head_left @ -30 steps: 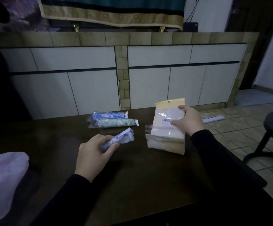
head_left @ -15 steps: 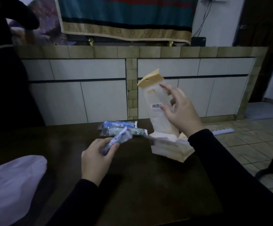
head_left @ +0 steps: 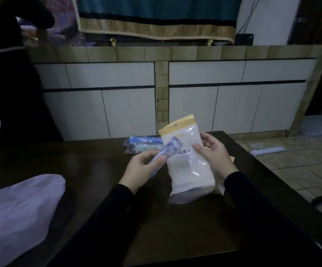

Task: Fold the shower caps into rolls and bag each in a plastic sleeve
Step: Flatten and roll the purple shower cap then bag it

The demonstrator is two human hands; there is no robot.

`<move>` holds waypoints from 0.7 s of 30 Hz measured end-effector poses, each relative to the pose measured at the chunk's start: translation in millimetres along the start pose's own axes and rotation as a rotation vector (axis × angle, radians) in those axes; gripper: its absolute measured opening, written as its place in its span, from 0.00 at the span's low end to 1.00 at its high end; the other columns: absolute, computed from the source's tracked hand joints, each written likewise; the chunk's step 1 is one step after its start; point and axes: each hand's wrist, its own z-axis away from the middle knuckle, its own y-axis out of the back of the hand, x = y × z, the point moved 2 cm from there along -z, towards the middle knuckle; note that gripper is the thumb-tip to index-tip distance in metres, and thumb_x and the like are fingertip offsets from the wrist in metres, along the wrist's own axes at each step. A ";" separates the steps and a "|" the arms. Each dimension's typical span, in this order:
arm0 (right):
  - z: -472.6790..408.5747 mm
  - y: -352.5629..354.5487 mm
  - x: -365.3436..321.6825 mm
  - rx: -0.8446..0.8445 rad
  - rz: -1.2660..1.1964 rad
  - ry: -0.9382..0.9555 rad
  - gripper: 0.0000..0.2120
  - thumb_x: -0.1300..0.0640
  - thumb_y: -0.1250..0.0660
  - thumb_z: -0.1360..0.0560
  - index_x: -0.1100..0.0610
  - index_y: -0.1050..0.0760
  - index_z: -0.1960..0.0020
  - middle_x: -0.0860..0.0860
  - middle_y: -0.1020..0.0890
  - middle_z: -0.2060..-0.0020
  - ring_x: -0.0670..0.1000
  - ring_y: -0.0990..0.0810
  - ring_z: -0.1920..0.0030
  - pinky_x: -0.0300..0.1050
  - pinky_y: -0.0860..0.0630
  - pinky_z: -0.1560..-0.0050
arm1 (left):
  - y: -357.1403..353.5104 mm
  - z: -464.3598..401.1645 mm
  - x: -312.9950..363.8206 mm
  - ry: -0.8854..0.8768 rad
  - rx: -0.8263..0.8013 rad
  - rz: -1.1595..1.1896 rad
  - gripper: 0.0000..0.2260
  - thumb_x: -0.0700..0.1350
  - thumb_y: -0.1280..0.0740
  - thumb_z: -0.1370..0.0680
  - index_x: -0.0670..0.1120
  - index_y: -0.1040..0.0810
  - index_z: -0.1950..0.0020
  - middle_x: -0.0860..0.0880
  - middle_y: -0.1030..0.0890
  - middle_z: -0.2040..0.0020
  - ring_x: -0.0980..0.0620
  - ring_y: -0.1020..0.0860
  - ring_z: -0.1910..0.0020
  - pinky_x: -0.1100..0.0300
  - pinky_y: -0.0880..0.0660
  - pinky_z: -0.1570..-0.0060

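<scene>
A dark wooden tabletop [head_left: 90, 170] fills the lower part of the view. Beyond its far edge runs a low counter with white cabinet doors [head_left: 129, 110] and a rim of tan tiles [head_left: 185, 53]. A teal cloth with a patterned gold border [head_left: 156, 29] hangs down over the counter's back. At the far left stands a person in dark clothing [head_left: 8, 79]. On the tiled floor [head_left: 291, 170] to the right lies a white power strip [head_left: 267, 150], and a black box [head_left: 244, 39] sits on the counter near a hanging cable.
</scene>
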 end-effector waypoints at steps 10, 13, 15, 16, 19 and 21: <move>11.6 18.4 2.7 -0.118 0.230 -0.002 0.08 0.58 0.36 0.22 0.49 0.24 0.44 0.48 0.17 0.50 0.45 0.16 0.54 0.40 0.20 0.55 | -24.1 -16.1 -11.9 0.043 -0.030 0.100 0.07 0.46 0.29 0.24 0.49 0.16 0.47 0.51 0.14 0.51 0.51 0.17 0.49 0.54 0.22 0.46; 19.5 29.9 -3.4 -0.233 0.583 0.055 0.13 0.55 0.42 0.18 0.49 0.19 0.51 0.44 0.16 0.54 0.40 0.20 0.54 0.40 0.26 0.50 | -17.4 -18.8 -12.3 -0.058 0.006 -0.047 0.10 0.47 0.27 0.25 0.49 0.16 0.44 0.53 0.15 0.49 0.53 0.18 0.48 0.53 0.22 0.43; 21.3 36.1 -8.2 -0.339 0.794 0.039 0.14 0.56 0.41 0.21 0.44 0.19 0.48 0.42 0.17 0.49 0.42 0.23 0.47 0.42 0.31 0.45 | -14.3 -20.2 -12.0 -0.141 0.033 -0.191 0.10 0.49 0.27 0.26 0.51 0.17 0.45 0.55 0.16 0.49 0.57 0.19 0.48 0.57 0.23 0.44; 22.0 37.7 -9.5 -0.391 0.934 0.008 0.14 0.57 0.41 0.22 0.43 0.20 0.45 0.42 0.19 0.47 0.45 0.26 0.44 0.42 0.35 0.44 | -13.2 -20.4 -11.9 -0.188 0.052 -0.258 0.09 0.49 0.26 0.26 0.53 0.17 0.46 0.57 0.17 0.49 0.59 0.20 0.48 0.59 0.24 0.45; 18.8 40.8 -5.0 -0.437 1.316 -0.058 0.11 0.51 0.38 0.24 0.45 0.21 0.45 0.48 0.22 0.48 0.54 0.29 0.43 0.43 0.38 0.46 | -12.2 -18.1 -10.2 -0.279 0.091 -0.413 0.12 0.51 0.26 0.27 0.54 0.17 0.44 0.59 0.19 0.48 0.59 0.22 0.47 0.54 0.25 0.41; 15.2 43.0 4.9 -0.439 1.443 -0.100 0.12 0.47 0.38 0.29 0.44 0.22 0.48 0.46 0.23 0.51 0.55 0.29 0.44 0.50 0.34 0.42 | -12.2 -15.9 -8.8 -0.320 0.104 -0.514 0.14 0.53 0.27 0.26 0.53 0.18 0.41 0.58 0.20 0.46 0.57 0.23 0.46 0.48 0.27 0.39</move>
